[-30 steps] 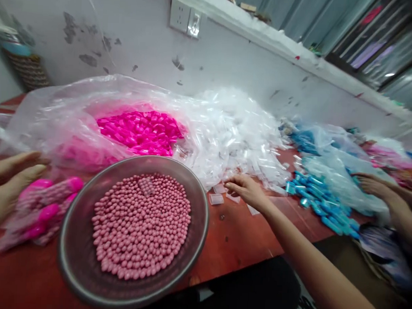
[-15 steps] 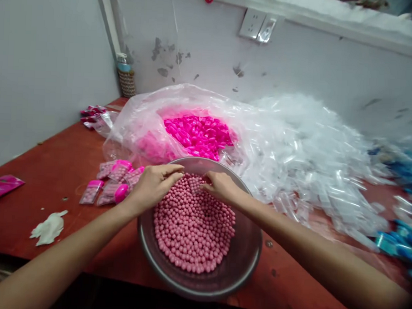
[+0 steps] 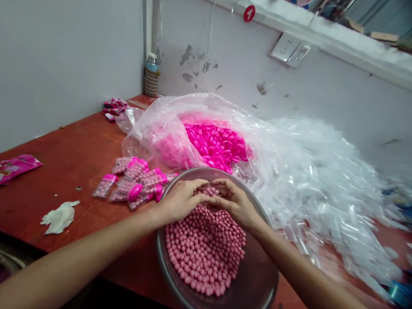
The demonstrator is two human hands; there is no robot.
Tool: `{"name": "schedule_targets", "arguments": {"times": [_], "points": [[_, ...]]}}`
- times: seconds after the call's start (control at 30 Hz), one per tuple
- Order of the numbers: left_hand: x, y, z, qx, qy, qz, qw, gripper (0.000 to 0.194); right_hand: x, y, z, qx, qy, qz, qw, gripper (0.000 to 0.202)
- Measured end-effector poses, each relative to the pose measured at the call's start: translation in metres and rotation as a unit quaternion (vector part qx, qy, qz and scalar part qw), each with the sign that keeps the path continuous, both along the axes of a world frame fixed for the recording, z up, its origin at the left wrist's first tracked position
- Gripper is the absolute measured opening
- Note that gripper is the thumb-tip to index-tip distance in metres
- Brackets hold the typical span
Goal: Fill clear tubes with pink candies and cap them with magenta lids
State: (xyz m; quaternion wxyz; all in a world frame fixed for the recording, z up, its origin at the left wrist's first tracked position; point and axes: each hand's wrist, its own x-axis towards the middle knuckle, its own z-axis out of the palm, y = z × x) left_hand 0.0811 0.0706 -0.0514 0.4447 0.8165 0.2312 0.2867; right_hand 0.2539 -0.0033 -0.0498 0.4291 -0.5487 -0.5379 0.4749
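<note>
Capped bead packs lie left of the metal bowl at the red table's front edge. Inside its far rim, left hand and right hand meet, cupped round pink beads, seemingly gathering them; the next move likely calls for close fingers.

The bowl is smooth metal, the bag glossy plastic.

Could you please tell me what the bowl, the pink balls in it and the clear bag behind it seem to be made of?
Bowl: probably metal, satin-finished, judging by its grey sheen. Pink balls: smooth, faintly glossy; candy or plastic, I cannot tell. Clear bag: thin, shiny plastic film, see-through and creased.
</note>
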Motion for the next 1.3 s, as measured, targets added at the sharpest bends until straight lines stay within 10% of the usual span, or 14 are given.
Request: {"name": "schedule_targets", "arguments": {"times": [0.27,0.5,0.7,0.97,1.3], "points": [[0.004,-0.007,0.008,-0.068,-0.001,-0.072,0.995,0.025,0.001,-0.036,0.008,0.133,-0.269,-0.026,0.953,0.017],[0.003,-0.009,0.005,-0.175,0.026,-0.051,0.983,0.034,0.020,-0.057,0.019,0.099,-0.267,-0.006,0.958,0.013],[0.004,-0.009,0.011,-0.398,-0.025,-0.050,0.916,0.036,0.096,0.008,0.020,0.043,-0.384,-0.191,0.902,0.027],[0.004,-0.007,0.010,-0.430,-0.070,-0.030,0.899,0.035,0.141,0.121,-0.041,-0.107,-0.513,-0.208,0.826,0.016],[0.003,-0.004,0.006,-0.416,-0.096,-0.030,0.904,0.028,0.160,0.135,-0.065,-0.152,-0.510,-0.186,0.826,0.023]]}}
